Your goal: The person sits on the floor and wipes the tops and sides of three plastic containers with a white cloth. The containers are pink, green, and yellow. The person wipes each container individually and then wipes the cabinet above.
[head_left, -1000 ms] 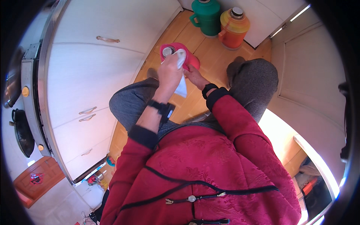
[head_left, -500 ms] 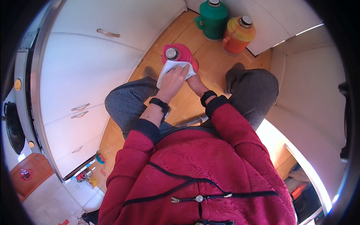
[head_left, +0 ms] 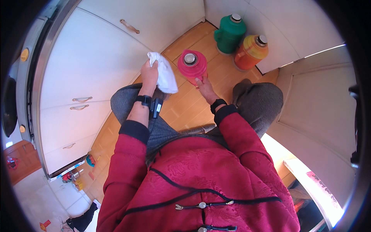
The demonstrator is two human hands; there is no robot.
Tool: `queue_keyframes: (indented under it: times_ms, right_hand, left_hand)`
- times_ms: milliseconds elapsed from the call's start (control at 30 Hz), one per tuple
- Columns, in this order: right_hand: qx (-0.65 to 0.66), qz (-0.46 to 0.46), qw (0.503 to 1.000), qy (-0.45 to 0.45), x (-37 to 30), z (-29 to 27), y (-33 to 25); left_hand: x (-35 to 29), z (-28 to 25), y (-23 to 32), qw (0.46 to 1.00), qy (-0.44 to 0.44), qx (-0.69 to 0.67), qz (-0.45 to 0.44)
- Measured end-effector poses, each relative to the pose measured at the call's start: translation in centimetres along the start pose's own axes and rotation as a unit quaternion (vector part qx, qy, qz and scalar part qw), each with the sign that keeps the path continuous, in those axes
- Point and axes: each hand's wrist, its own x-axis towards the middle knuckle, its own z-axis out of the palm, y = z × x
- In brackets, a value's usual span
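Observation:
My left hand (head_left: 149, 76) pinches a white cloth (head_left: 166, 74) by its upper part, and the rest hangs down toward the floor. Between my knees stands a pink thermos flask (head_left: 191, 65) with a silvery cap on top. My right hand (head_left: 205, 89) grips the flask on its near right side; the fingers are partly hidden behind it. The cloth is to the left of the flask, apart from it.
A green thermos flask (head_left: 230, 34) and an orange-yellow one (head_left: 251, 53) stand on the wooden floor by the far wall. White cabinets (head_left: 77, 58) with handles line the left. A pale panel (head_left: 317, 89) rises on the right.
My left hand has drawn the cloth off the pink flask, moving left. The right hand stays on the flask. The whole view has shifted slightly.

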Motion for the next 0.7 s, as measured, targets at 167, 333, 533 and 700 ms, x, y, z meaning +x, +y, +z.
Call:
queue_keyframes:
  times_ms: [167, 333, 533, 700]
  right_hand:
    - [-0.019, -0.007, 1.000, 0.009, 0.9, -0.4, 1.1]
    - [-0.114, 0.004, 0.987, 0.111, 0.9, -0.9, 0.9]
    - [-0.107, -0.080, 0.979, 0.153, -0.8, -0.8, -1.9]
    - [-0.027, -0.021, 0.987, 0.156, -2.2, -1.0, -3.6]
  left_hand:
    - [0.7, 0.9, 1.8, 0.897, -0.058, -0.405, -0.165]
    - [0.2, -1.0, 2.1, 0.846, -0.095, -0.498, -0.164]
    - [-1.0, -2.4, 2.0, 0.847, -0.069, -0.498, -0.173]
    - [-2.7, -1.5, 0.4, 0.858, 0.000, -0.455, -0.238]
